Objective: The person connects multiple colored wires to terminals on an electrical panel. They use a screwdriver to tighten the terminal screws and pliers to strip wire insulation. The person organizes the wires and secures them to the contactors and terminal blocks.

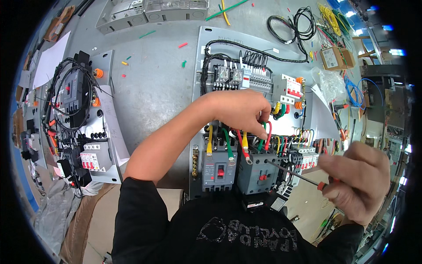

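My left hand (239, 110) reaches across the mounting plate with its fingertips pinched at short looped wires, a green wire (260, 144) and a red wire (269, 136). They run down to the top of a dark grey contactor (250, 179) with a red part on its front. My right hand (362, 182) grips a screwdriver (295, 173) by its red handle, and its thin shaft points left to the contactor's top terminals. Left of the contactor is a grey circuit breaker (213, 171) with a red toggle. Yellow, green and red leads with ring lugs (230, 154) hang above both devices.
A second wired plate (115, 165) with coiled black cable lies at the left. Grey enclosures (176, 11) stand at the back. Black cable loops (292, 28), a small cardboard box (336, 58) and a plastic bag (329, 82) lie right. Bits of coloured sleeving (183, 45) dot the bench.
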Demonstrator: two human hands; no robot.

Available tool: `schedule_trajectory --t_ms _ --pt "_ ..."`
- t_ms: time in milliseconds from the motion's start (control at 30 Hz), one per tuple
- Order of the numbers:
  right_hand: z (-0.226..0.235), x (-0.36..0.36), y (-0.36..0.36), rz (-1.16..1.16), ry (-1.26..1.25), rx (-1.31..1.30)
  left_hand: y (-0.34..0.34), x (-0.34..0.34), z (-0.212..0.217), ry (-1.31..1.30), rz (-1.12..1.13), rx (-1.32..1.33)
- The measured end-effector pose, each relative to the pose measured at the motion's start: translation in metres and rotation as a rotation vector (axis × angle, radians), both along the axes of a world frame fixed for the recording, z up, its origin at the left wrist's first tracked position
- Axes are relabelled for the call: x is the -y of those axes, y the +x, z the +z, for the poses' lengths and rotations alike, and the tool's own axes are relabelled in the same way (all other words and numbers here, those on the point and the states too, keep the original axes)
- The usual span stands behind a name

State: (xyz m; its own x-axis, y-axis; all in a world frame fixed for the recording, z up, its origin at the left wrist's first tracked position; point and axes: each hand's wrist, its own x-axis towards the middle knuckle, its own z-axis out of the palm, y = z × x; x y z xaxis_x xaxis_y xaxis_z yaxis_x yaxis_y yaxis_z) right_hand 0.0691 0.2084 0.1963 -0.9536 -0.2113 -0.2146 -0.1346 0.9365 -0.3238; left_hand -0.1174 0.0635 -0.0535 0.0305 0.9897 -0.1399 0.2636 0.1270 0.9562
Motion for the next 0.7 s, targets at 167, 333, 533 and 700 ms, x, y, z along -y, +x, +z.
schedule_trajectory --t_ms 167,333,533,700 --pt "-0.018 -0.015 -0.011 -0.297 -0.604 0.169 0.004 0.007 -0.009 0.071 0.087 -0.014" --pt "-0.029 -0.040 0.000 -0.258 -0.610 0.107 0.011 0.008 -0.004 -0.008 0.081 -0.064" --pt "-0.021 -0.035 0.004 0.100 -0.041 -0.241 0.016 0.016 -0.005 -0.085 0.140 0.029" --pt "-0.026 -0.018 0.010 0.172 0.043 -0.362 0.016 0.014 -0.004 -0.056 0.146 -0.008"
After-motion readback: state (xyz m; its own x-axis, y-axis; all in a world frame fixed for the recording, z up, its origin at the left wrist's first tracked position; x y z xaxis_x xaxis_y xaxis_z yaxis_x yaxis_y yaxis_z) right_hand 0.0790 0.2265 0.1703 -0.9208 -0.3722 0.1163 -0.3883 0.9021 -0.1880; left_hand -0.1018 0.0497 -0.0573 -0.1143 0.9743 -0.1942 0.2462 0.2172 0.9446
